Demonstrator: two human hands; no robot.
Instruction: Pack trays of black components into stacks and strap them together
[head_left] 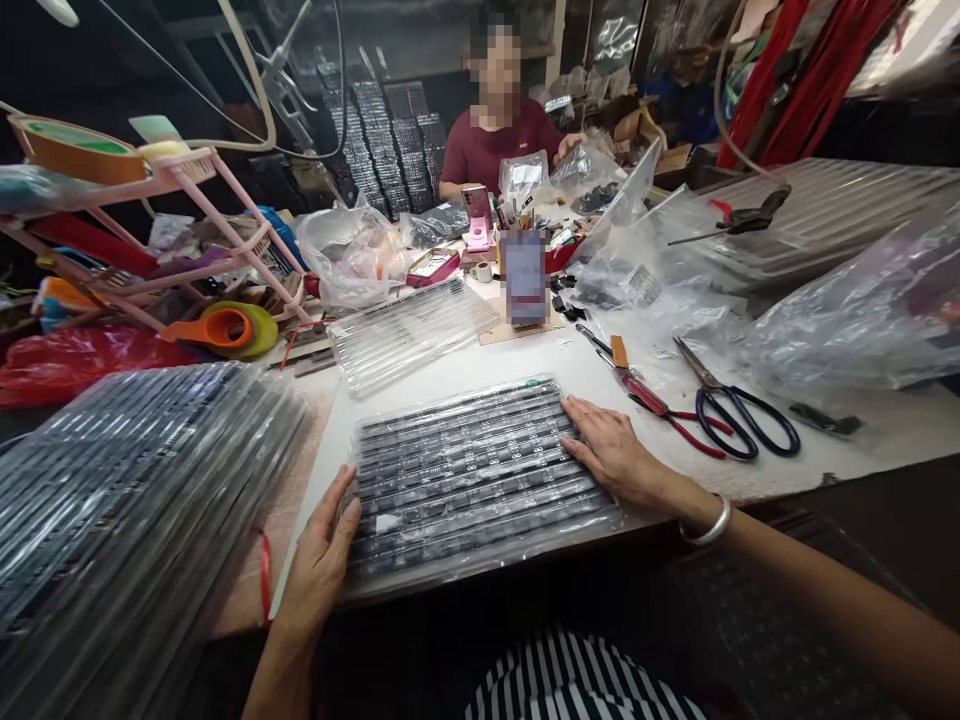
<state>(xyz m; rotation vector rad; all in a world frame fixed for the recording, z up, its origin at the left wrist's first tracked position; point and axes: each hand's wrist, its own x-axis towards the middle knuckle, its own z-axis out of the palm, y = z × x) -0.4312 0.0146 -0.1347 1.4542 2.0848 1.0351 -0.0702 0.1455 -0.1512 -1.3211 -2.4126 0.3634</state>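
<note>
A clear plastic tray (pixel 457 470) filled with rows of dark strips lies at the near edge of the white table, in front of my body. My left hand (pixel 322 550) grips its left edge, thumb and fingers against the side. On the opposite side, my right hand (pixel 619 450) holds the right edge, with the fingertips over the rim; a bracelet is on that wrist. What the strips are exactly I cannot make out through the shiny plastic. Just behind lies another clear ribbed tray (pixel 412 335), which looks unfilled.
Tall stacked trays (pixel 135 500) stand on the left. Scissors (pixel 739 405) and red-handled pliers (pixel 667 405) lie right of my right hand. A phone-like screen (pixel 526 280) stands behind. A pink rack (pixel 225 220) and plastic bags (pixel 862 300) flank the table. A person (pixel 491 140) sits opposite.
</note>
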